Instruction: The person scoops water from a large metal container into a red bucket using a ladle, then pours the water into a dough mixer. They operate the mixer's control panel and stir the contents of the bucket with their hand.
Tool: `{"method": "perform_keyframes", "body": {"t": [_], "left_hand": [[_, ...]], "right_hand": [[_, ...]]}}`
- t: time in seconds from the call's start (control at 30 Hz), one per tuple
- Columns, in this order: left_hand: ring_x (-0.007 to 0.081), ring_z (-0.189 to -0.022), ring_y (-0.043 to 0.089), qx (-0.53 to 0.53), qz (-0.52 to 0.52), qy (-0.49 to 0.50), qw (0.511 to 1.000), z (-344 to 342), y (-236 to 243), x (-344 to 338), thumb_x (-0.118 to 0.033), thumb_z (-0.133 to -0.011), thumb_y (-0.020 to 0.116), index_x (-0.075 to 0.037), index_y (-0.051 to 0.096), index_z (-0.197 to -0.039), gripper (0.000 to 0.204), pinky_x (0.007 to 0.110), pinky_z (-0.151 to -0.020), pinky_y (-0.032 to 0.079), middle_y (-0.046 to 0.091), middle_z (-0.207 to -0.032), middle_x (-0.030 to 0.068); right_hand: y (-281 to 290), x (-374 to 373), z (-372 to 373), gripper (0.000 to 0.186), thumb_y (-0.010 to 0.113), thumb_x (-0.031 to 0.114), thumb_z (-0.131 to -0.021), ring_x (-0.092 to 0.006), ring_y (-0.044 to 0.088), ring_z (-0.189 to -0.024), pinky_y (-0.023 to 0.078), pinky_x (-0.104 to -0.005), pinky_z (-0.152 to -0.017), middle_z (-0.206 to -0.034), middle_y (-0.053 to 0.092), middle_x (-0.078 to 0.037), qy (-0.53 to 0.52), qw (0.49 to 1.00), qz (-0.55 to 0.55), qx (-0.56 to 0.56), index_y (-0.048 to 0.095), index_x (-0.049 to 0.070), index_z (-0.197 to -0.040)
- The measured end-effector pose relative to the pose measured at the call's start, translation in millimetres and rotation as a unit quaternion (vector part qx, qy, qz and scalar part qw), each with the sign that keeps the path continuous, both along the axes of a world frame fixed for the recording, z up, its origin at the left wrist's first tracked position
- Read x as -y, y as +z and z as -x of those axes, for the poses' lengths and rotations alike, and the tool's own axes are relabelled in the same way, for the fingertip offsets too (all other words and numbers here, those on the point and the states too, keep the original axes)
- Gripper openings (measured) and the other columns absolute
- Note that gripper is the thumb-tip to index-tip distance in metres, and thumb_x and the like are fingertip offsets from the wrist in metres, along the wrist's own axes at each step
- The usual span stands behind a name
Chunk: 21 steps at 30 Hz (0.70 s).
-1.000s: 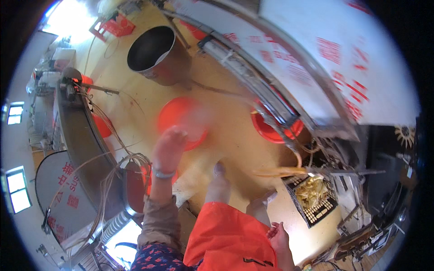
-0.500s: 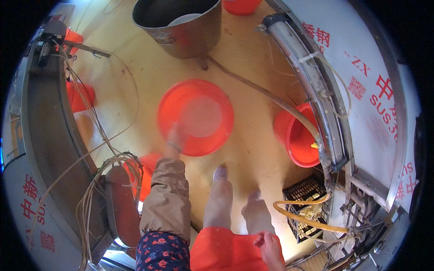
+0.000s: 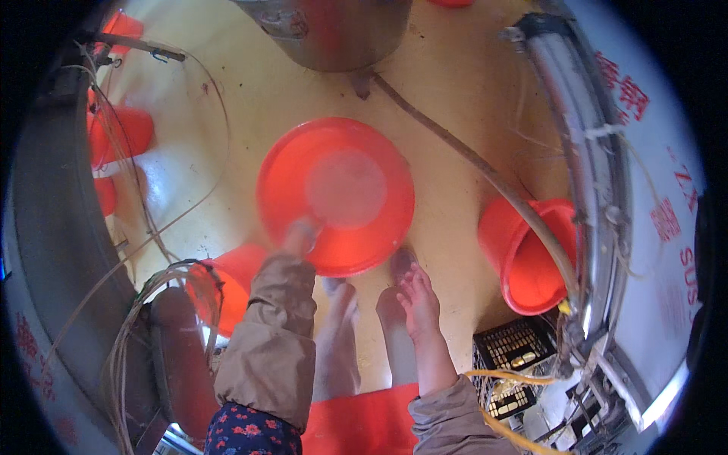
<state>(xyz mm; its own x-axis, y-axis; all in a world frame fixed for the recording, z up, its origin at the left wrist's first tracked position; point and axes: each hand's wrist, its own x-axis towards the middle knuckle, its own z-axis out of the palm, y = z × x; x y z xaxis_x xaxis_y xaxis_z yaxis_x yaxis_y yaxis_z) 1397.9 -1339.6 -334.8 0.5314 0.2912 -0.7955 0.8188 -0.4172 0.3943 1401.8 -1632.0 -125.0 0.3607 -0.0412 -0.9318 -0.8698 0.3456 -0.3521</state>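
Observation:
A wide red basin (image 3: 383, 227) is in front of me, with a paler round area in its middle that I cannot identify. My left hand (image 3: 302, 235), blurred by motion, grips the basin's near-left rim, its fingers reaching inside. My right hand (image 3: 422, 303) is just short of the near-right rim, palm turned inward, fingers loosely apart and nothing in them. The shoes below are partly covered by the basin's near edge.
A large metal pot (image 3: 341, 42) stands beyond the basin, a hose (image 3: 470, 155) running from near its base to a red bucket (image 3: 497, 243) at right. Another red bucket (image 3: 239, 280) and looped cables (image 3: 144, 311) lie left. A black crate (image 3: 516, 345) sits lower right.
The basin looks larger and has come nearer my feet, with my left hand still at its rim. My right hand has risen from my lap toward the basin. The view has shifted.

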Motion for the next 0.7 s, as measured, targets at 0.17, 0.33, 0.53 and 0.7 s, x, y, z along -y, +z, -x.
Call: {"method": "perform_keyframes", "body": {"t": [0.17, 0.33, 0.53, 0.7], "left_hand": [[0.0161, -0.098, 0.049, 0.070, 0.012, 0.095, 0.993, -47, -122, -20, -0.030, -0.090, 0.044, -0.007, 0.046, -0.122, 0.039, 0.033, -0.085, 0.040, 0.053, -0.112, 0.0051], [0.0161, -0.100, 0.050, 0.174, 0.278, 0.406, 0.853, -72, -171, -3, -0.029, -0.089, 0.043, -0.007, 0.048, -0.120, 0.038, 0.033, -0.088, 0.040, 0.054, -0.112, 0.0056], [0.0160, -0.102, 0.050, 0.594, 0.508, 0.550, 0.293, -155, -52, 101, -0.028, -0.089, 0.042, -0.007, 0.050, -0.118, 0.036, 0.033, -0.092, 0.039, 0.055, -0.111, 0.0061], [0.0167, -0.101, 0.052, 0.653, 0.536, 0.508, -0.168, -195, -24, 117, -0.027, -0.088, 0.044, -0.006, 0.053, -0.112, 0.033, 0.033, -0.093, 0.040, 0.057, -0.107, 0.0076]], "right_hand": [[-70, -37, -20, 0.051, 0.032, 0.049, -0.093, -0.0195, 0.039, -0.116, 0.031, -0.0390, -0.095, -0.127, 0.041, -0.004, -0.079, 0.994, -0.056, -0.043, 0.033, 0.018, -0.134], [-104, -57, -32, 0.057, 0.027, 0.050, -0.093, -0.0223, 0.032, -0.125, 0.024, -0.0415, -0.104, -0.136, 0.035, -0.005, -0.181, 0.979, -0.096, 0.003, 0.030, 0.011, -0.134], [-93, -70, -50, 0.051, 0.026, 0.042, -0.095, -0.0225, 0.030, -0.127, 0.025, -0.0405, -0.105, -0.138, 0.033, -0.007, -0.198, 0.959, -0.172, 0.102, 0.033, 0.006, -0.131], [-84, -65, -67, 0.050, 0.033, 0.040, -0.094, -0.0226, 0.037, -0.123, 0.026, -0.0383, -0.105, -0.132, 0.041, -0.009, -0.177, 0.969, -0.138, 0.104, 0.038, 0.004, -0.128]]}}
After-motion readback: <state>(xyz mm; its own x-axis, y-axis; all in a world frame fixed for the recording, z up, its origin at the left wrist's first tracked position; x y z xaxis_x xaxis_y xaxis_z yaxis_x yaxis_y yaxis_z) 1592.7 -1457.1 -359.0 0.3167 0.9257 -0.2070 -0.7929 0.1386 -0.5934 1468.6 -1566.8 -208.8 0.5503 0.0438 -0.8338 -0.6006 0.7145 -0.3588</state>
